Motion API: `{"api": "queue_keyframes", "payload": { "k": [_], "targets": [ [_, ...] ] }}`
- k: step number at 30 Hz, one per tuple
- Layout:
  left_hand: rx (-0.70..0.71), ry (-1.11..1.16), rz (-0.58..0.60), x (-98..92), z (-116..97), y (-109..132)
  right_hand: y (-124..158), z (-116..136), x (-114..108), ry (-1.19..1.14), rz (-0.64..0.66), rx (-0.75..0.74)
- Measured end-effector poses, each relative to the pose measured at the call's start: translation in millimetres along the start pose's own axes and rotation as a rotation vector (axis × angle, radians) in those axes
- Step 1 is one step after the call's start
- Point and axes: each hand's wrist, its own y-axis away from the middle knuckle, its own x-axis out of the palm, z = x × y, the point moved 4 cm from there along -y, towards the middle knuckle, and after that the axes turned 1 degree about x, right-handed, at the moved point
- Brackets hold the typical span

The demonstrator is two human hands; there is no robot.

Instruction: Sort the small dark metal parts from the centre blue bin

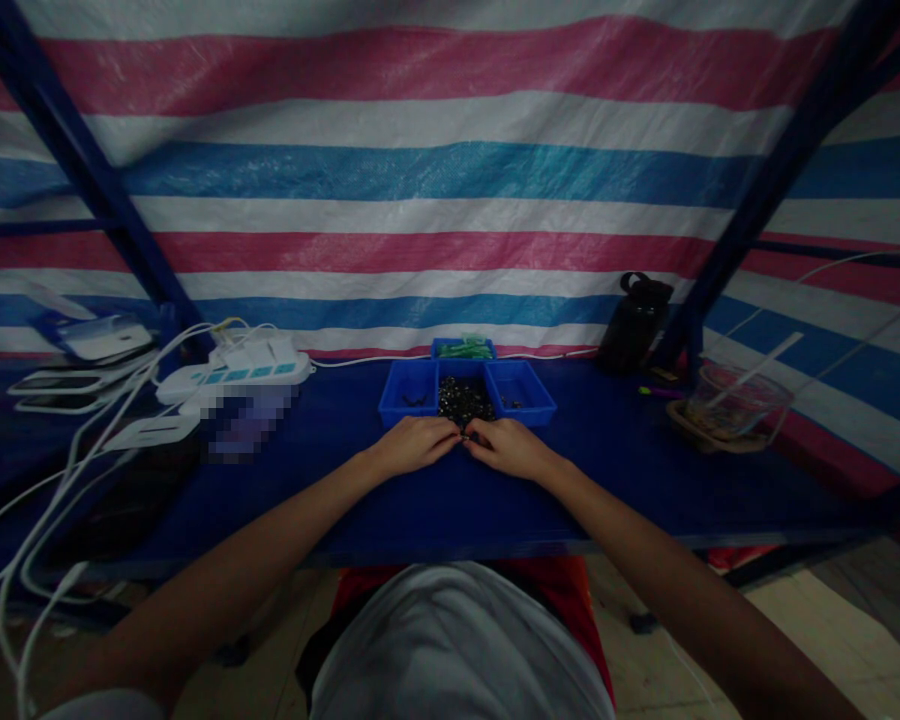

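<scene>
Across the upper frame hangs a red, white and blue striped woven plastic tarpaulin, coarse in weave with a faint sheen. The dark blue slanting frame posts look like painted metal, smooth and dull. The blue flat table top at centre is matt. The small blue moulded plastic trays are smooth and slightly glossy. In the middle tray, the tiny dark parts glint like metal. At left, the white plastic power strip and the white rubbery cables are smooth. At right, the clear round bowl shines. The grey cloth shirt at bottom centre is soft and matt.
</scene>
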Motion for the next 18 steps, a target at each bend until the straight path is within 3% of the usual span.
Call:
{"api": "queue_keyframes", "payload": {
  "k": [18],
  "targets": [
    [0.092,-0.011,-0.069,2.1,-2.2,2.2,-0.3,1.2,5.9,0.019,0.044,-0.050]
  ]
}}
